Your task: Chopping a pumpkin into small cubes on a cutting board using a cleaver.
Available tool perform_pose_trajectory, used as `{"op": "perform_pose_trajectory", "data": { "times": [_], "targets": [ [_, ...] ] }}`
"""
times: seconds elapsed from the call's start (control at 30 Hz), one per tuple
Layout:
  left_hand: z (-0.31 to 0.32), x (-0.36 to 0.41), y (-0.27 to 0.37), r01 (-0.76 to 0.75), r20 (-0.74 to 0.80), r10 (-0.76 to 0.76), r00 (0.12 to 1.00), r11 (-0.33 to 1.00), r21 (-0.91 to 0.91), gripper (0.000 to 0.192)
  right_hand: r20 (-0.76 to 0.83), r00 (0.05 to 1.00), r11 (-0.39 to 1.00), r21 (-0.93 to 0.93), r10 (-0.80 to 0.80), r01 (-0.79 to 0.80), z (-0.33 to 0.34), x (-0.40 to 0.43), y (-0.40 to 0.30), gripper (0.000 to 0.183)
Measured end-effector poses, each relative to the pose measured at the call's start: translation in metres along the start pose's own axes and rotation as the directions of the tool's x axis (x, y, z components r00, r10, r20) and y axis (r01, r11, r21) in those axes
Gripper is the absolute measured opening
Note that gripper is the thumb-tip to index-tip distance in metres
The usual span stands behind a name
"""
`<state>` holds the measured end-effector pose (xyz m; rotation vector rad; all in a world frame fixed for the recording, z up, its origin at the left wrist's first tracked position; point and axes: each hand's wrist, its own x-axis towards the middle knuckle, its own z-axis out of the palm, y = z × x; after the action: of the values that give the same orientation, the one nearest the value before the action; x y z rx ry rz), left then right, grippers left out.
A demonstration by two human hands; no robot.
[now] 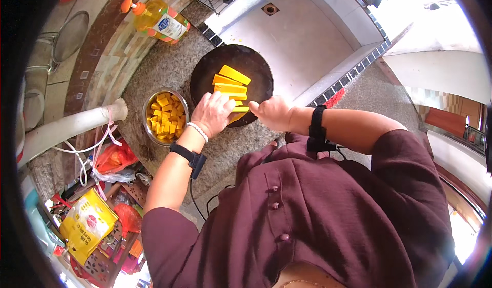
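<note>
Orange-yellow strips, apparently pumpkin, lie side by side on a dark round cutting board on the stone counter. My left hand, with a white bead bracelet at the wrist, grips the strips nearest me, its fingertips bent over them. At the board's right edge my right hand is curled, its thumb side close to the end of the nearest strip. Whatever it may hold is hidden from above. A round metal bowl of cut yellow chunks stands left of the board, beside my left wrist.
A pump bottle of yellow liquid stands at the back left. Beyond the board lies a sunken tiled basin with a drain. A pale pipe with a looped white cord is at left, above shelves holding a yellow bag.
</note>
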<state>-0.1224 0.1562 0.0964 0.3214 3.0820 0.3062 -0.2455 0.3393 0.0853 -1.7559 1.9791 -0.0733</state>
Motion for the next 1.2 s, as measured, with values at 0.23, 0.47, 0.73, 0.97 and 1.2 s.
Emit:
{"op": "perform_pose_trajectory", "data": {
  "times": [0.23, 0.47, 0.73, 0.97, 1.2],
  "targets": [
    [-0.011, -0.031, 0.044, 0.419, -0.472, -0.468, 0.747, 0.883, -0.214, 0.045, -0.063, 0.995, 0.996, 0.058, 0.074, -0.070, 0.011, -0.003, 0.014, 0.023],
    [0.073, -0.063, 0.050, 0.647, -0.136, -0.862, 0.488, 0.461, -0.607, 0.038, -0.065, 0.997, 0.998, 0.048, 0.044, -0.041, -0.019, -0.004, 0.011, 0.022],
    [0.045, -0.046, 0.054, 0.620, -0.234, -0.891, 0.389, 0.441, -0.649, 0.025, -0.134, 0.991, 0.999, 0.045, 0.009, -0.003, -0.034, -0.019, 0.009, 0.022],
    [-0.031, -0.033, 0.027, 0.362, -0.584, -0.557, 0.591, 0.830, -0.425, 0.015, -0.051, 0.998, 0.997, -0.073, -0.027, 0.023, -0.034, -0.023, 0.005, 0.027],
    [-0.050, 0.004, 0.003, 0.029, -0.048, -0.034, 0.998, 0.994, -0.103, 0.029, 0.041, 0.999, 0.986, -0.165, 0.010, -0.003, -0.021, -0.015, -0.003, 0.034]
  ]
}}
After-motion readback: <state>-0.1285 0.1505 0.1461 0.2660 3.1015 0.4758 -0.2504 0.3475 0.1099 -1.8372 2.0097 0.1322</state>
